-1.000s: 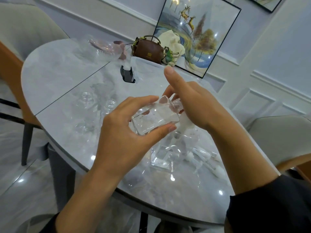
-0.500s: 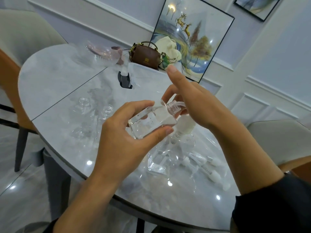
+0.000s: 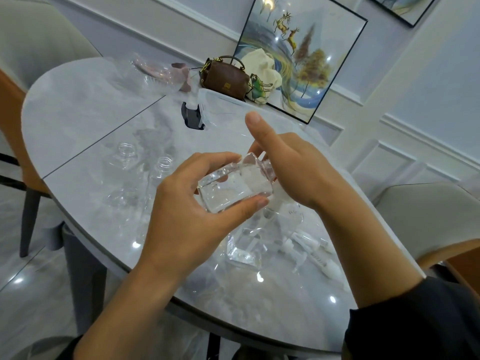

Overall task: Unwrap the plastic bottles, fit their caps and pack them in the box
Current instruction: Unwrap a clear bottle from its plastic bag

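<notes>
Above the near edge of the marble table, in the head view, both hands meet on one clear square bottle held tilted in the air, base toward the person and neck pointing away. The left hand wraps the body of it, thumb along the lower side and fingers curled over the top. The right hand closes on the neck end, its lower fingers bent round it while the index finger sticks straight up; what exactly it pinches there is hidden by the palm. A white pump cap shows just under that hand, and I cannot tell whether it is held or stands behind. Below the hands another clear bottle lies on crinkled plastic wrap, with loose white pump caps just beside it to the right. Two open-necked bottles stand to the left. Farther back sits a clear plastic box with a black object touching its left side, then a brown handbag, a cream cloth bag and a framed picture leaning on the wall.
</notes>
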Tool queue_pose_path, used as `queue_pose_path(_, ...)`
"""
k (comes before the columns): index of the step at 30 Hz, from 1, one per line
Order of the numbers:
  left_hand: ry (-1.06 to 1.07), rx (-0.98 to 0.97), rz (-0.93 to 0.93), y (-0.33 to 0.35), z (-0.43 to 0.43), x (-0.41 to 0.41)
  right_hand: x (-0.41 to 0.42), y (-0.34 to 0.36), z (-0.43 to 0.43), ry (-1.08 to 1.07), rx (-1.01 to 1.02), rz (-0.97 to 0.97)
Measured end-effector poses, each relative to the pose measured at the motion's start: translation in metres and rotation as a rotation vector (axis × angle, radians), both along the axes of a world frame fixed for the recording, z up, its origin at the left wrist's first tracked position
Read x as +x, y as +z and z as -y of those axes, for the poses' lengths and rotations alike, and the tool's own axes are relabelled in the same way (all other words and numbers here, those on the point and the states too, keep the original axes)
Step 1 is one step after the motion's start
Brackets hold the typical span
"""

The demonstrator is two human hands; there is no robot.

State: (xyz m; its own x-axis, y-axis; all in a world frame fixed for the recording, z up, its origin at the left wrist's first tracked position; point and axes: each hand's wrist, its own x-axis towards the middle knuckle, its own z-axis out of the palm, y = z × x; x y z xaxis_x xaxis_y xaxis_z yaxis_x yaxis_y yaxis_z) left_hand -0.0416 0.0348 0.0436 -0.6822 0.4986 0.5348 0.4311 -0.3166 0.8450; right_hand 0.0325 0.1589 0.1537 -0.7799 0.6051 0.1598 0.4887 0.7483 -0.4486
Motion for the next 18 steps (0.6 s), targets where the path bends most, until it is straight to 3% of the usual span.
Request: queue_pose_path(18, 0.001, 0.032, 0.018, 0.004, 0.000, 0.003, 0.002, 0.020, 0.000, -0.025, -0.028, -0.007)
